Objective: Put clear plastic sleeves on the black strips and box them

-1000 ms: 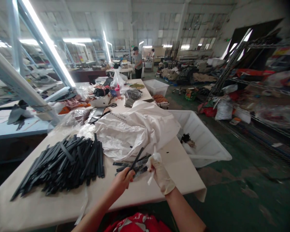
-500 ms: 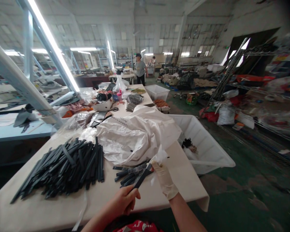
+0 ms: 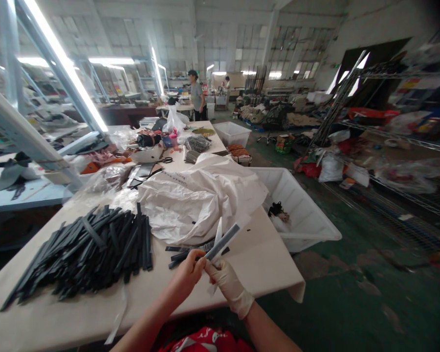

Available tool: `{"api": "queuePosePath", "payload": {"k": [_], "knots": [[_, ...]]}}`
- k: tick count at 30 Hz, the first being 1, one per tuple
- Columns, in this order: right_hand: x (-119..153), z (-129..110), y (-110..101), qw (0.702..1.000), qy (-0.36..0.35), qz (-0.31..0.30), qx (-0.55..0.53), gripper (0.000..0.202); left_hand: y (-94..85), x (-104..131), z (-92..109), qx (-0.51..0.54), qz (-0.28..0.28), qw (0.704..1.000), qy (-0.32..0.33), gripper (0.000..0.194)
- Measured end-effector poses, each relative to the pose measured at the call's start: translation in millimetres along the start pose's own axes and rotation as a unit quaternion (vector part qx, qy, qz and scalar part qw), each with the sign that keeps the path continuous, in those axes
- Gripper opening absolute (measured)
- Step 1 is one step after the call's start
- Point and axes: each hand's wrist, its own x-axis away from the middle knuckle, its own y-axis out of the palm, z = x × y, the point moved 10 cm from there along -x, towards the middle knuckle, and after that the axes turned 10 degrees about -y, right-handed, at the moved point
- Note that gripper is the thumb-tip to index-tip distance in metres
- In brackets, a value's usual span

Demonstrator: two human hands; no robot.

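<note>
My bare left hand [image 3: 191,270] is closed on the lower end of a dark strip [image 3: 223,243], which points up and to the right. Close against it, my gloved right hand [image 3: 225,281] pinches thin whitish film [image 3: 218,233] at the same end of the strip. Behind both hands, a few dark strips [image 3: 178,256] lie on the table, partly hidden. A large pile of dark strips [image 3: 91,249] covers the table's left part. The crumpled white bag [image 3: 183,205] lies beyond the hands.
The cream-covered table [image 3: 275,266] ends at a right edge, beside a white bin [image 3: 308,220] holding small dark items. Scissors [image 3: 164,160] and plastic bags lie farther back. A metal frame [image 3: 29,127] slants at left. A person [image 3: 197,98] stands beyond the table.
My right hand has moved left and down to meet my left hand. The strip's far end now shows free, with film beside it. The view has shifted, and the distant person has turned.
</note>
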Motion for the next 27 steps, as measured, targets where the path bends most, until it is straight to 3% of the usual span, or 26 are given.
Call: {"api": "queuePosePath", "payload": {"k": [4,6,10,15,19,24,27], "knots": [[2,0,-43,0.984,-0.011,0.15,-0.101,0.041,20.8,2,-11,-0.098,-0.066,0.993,0.003,0.031],[4,11,-51,0.969,-0.009,0.2,-0.145,0.039,29.8,1,-14,-0.113,-0.06,0.992,-0.002,0.031],[9,41,-31,0.972,0.039,0.155,-0.174,0.039,49.8,-2,-16,-0.096,-0.051,0.994,0.019,0.031],[23,57,-59,0.951,0.026,0.229,-0.206,0.039,68.6,-4,-44,-0.128,-0.087,0.988,0.012,0.031],[31,99,-59,0.951,0.099,0.209,-0.206,0.046,82.0,-16,-71,-0.185,-0.073,0.98,-0.016,0.033],[50,135,-115,0.904,0.11,0.345,-0.227,0.031,86.4,-44,-104,-0.296,-0.058,0.95,-0.078,0.035],[43,129,-126,0.905,0.095,0.337,-0.243,0.024,76.8,-59,-110,-0.315,-0.041,0.944,-0.088,0.033]]}}
